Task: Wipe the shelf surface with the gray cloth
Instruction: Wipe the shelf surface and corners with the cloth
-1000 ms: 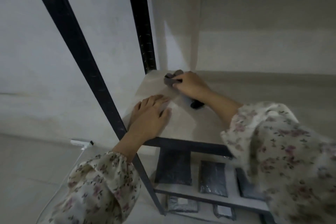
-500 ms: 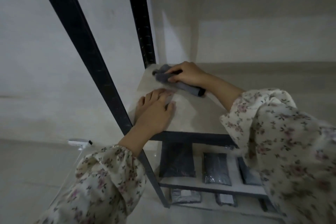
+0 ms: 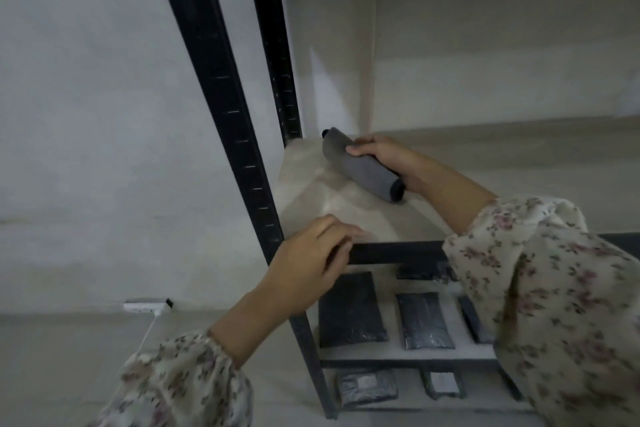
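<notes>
The gray cloth (image 3: 360, 166) is wrapped round a dark cylinder, and my right hand (image 3: 391, 159) grips it near the back left corner of the pale shelf surface (image 3: 349, 208). The roll lies slanted, its lower end towards the shelf's middle; whether it touches the board I cannot tell. My left hand (image 3: 311, 263) is at the shelf's front left corner, fingers loosely curled over the black front rail (image 3: 398, 252), holding nothing.
Black uprights (image 3: 221, 97) frame the shelf's left side, with a wall close behind. Lower shelves carry several dark flat packets (image 3: 349, 308). A white power strip (image 3: 145, 306) with a cord lies on the floor at the left.
My right hand has turned and lifted the cloth roll, which now shows full length. My left hand has slid back from flat on the shelf to the front edge, fingers curling.
</notes>
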